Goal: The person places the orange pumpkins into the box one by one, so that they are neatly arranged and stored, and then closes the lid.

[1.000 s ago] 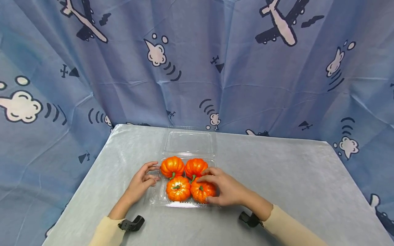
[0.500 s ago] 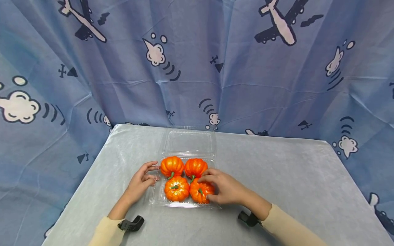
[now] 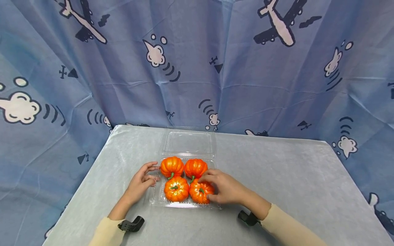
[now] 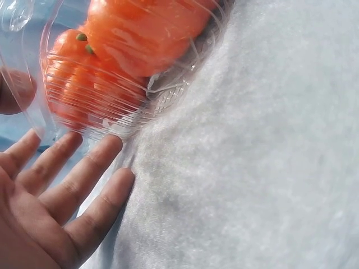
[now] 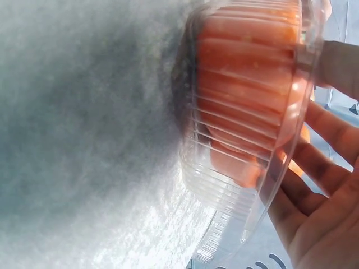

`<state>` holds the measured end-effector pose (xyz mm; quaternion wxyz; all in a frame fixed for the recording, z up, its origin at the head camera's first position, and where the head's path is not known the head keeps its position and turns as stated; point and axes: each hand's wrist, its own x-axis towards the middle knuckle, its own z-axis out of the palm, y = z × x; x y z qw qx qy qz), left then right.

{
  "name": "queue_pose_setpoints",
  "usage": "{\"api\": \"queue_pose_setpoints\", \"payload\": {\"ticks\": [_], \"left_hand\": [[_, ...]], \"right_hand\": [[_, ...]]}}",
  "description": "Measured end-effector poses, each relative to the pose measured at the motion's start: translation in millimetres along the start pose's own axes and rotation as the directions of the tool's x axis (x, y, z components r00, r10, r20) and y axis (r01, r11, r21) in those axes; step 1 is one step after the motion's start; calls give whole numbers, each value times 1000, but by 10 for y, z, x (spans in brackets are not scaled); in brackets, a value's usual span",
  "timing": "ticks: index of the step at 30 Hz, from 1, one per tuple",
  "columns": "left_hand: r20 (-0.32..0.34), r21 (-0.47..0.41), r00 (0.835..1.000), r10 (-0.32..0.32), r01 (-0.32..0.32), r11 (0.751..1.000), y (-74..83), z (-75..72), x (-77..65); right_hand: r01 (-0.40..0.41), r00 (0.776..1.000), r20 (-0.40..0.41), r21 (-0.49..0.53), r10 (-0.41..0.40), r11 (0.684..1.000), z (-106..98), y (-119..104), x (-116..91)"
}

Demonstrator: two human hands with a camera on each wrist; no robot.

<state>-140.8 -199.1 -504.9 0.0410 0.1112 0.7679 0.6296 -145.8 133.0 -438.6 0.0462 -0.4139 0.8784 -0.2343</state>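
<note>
Several small orange pumpkins with green stems sit in two rows in a clear plastic clamshell box (image 3: pixel 164 204). In the head view, my right hand (image 3: pixel 226 188) curls its thumb and fingers around the near right pumpkin (image 3: pixel 197 195). The right wrist view shows this hand (image 5: pixel 325 190) reaching over the box rim, with a pumpkin (image 5: pixel 247 84) behind the ribbed wall. My left hand (image 3: pixel 140 184) stays at the box's left side, fingers spread. In the left wrist view, the left hand's fingertips (image 4: pixel 112 144) lie at the ribbed wall; firm contact cannot be told.
The box's clear lid (image 3: pixel 189 143) lies folded back, away from me. A pale grey cloth (image 3: pixel 277 171) covers the table. Behind it hangs a blue curtain (image 3: pixel 191 85) with airplane prints. A dark band with a camera (image 3: pixel 132 224) sits on each wrist.
The near right pumpkin has turned slightly under my right hand, its stem pointing a little differently. The near left pumpkin has shifted slightly left. My left hand stays put.
</note>
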Motion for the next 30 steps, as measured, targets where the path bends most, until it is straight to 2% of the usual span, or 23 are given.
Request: {"api": "queue_pose_setpoints", "payload": {"ticks": [21,30], "left_hand": [[10,2,1000,4,-4,1000,-28,2,43],[8,22,1000,-14,14,1000,-27,15,13]], "right_hand": [[-14,1000,-18,-63,13,998,44,50,-32],[76,993,-89,-21,-77,997,68,93,-89]]}}
